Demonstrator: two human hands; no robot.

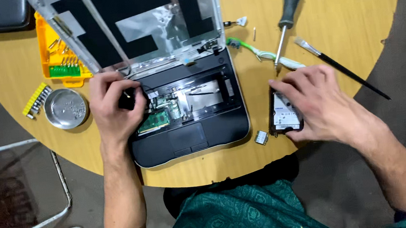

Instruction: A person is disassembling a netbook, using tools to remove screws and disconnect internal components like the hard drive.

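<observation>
A dismantled black laptop [213,127] lies open on the round wooden table [350,25], its keyboard gone and green circuit boards [154,121] showing. My left hand [113,104] rests on the laptop's left side, fingers curled around a small black part [127,101] by the hinge. My right hand [315,102] lies flat over a hard drive [284,117] on the table to the right of the laptop, fingers spread on top of it.
A screwdriver [286,16], a thin brush [342,69] and a green-white cable [261,54] lie at the right rear. A yellow bit case [58,55], loose yellow bits [36,99] and a round metal dish [66,108] sit left. A small metal bracket [262,137] lies near the drive. A chair frame [25,190] stands lower left.
</observation>
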